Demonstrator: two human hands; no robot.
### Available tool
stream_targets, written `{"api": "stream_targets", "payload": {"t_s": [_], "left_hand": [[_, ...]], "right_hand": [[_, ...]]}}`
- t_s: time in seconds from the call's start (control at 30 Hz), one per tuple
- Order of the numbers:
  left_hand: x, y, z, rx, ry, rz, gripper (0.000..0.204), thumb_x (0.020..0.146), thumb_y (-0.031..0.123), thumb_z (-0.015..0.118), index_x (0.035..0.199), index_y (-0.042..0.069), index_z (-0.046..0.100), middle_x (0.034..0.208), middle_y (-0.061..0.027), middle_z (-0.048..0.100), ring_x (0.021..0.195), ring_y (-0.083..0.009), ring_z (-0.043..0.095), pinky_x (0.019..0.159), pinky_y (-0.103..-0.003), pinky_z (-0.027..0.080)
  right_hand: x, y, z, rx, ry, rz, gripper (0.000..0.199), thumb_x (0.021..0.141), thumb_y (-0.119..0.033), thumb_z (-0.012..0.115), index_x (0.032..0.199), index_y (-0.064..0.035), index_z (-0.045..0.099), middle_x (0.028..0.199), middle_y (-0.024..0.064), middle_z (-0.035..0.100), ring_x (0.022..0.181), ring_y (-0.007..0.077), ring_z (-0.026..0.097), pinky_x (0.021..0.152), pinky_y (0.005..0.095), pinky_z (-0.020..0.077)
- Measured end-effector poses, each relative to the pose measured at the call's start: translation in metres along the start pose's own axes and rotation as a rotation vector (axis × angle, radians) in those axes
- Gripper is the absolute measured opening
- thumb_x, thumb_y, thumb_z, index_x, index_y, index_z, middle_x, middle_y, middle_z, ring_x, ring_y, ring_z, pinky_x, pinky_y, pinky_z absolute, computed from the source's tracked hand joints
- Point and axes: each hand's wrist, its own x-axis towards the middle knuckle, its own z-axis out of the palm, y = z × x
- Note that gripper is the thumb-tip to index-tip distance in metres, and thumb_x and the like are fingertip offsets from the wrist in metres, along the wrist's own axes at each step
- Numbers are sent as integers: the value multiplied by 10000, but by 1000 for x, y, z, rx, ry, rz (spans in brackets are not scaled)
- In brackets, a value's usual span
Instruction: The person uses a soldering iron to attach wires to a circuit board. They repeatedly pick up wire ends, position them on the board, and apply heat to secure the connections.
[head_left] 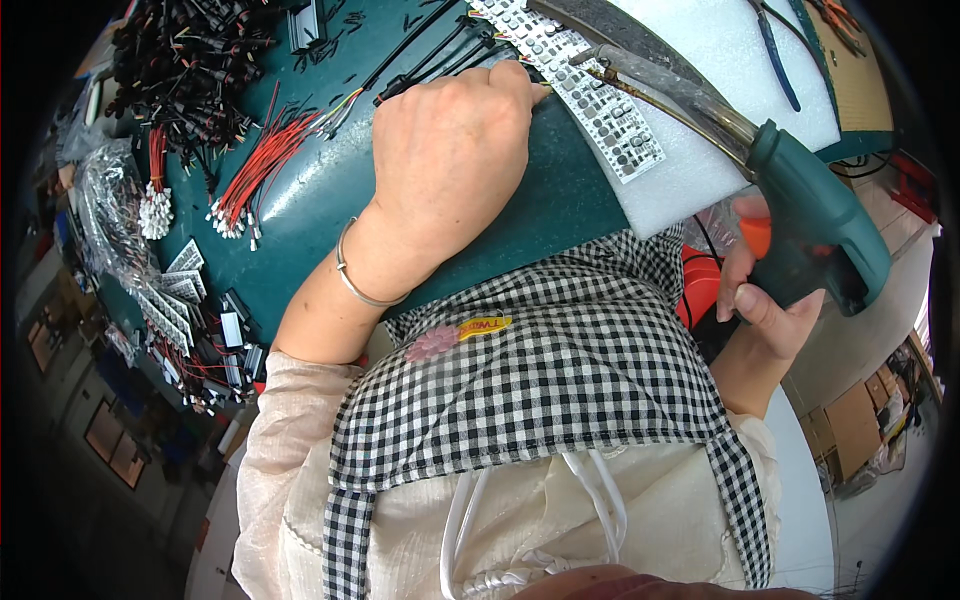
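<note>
- Head view, centre top: left hand [450, 160], back upward, fingers curled in toward the palm, wrist bent over the work; its underside is hidden, so whether it grips anything cannot be told. Fingertip side just beside the circuit-board strip; black cables [450, 60] close above the knuckles.
- Left forearm [325, 310]: rises from the lower left of the frame, elbow bent, metal bracelet [343, 265] at the wrist.
- Right hand [775, 318], right of frame: closed around the handle of a green soldering gun [835, 220], thumb and fingers folded, wrist turned up. Orange trigger [755, 236] above the fingers.
- Gun's front end: slants toward the upper centre, over the strip; contact cannot be told.
- Circuit-board strip [610, 115], white, upper centre to right: runs diagonally, lying along the left edge of a white foam sheet [690, 175].
- Green work surface [570, 190]: bare wedge between left hand and foam; another bare patch left of the hand, as far as the red wires [265, 165].
- Near edge of surface: passes below the left wrist, against the checked apron [540, 380].
- Upper left: heaped black connectors [180, 70], bounding room on that side.
- Upper right: blue-handled tool [780, 60] on the foam.
</note>
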Motion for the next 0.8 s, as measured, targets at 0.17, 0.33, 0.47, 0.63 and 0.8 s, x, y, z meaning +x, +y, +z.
{"api": "stream_targets", "payload": {"t_s": [0.17,0.33,0.47,0.63,0.8], "left_hand": [[0,-1,-2,-41,-28,-12,271,857,250,668,697,63,555,561,-98,569,469,-286,559,441,-371,433],[4,-15,-2,-311,-112,-40,183,852,209,673,777,45,639,595,-131,597,507,-314,581,479,-387,447],[2,-12,0,-272,-132,-108,166,846,185,678,784,34,648,594,-140,595,509,-312,577,481,-379,443],[-1,-3,3,-146,-58,-75,159,829,175,699,779,38,637,600,-125,597,498,-283,571,474,-358,443],[0,-4,6,-283,85,-45,119,788,123,735,817,50,646,636,-71,614,490,-209,570,468,-308,442]], "right_hand": [[0,0,-1,-21,-14,-10,724,671,-63,778,1262,137,411,1147,327,559,548,140,549,466,220,450],[0,4,-4,-11,-25,-34,712,678,-59,769,1262,137,412,1153,324,556,548,134,539,478,223,443],[-1,5,-9,7,-72,-16,708,683,-45,756,1270,141,406,1168,321,547,555,132,532,494,226,439],[-1,4,-11,11,-98,-7,701,685,-35,746,1268,149,404,1181,317,538,559,132,530,496,229,433],[-1,3,-10,7,-77,-20,679,682,-41,749,1240,161,419,1162,304,549,554,131,531,490,228,430]]}}
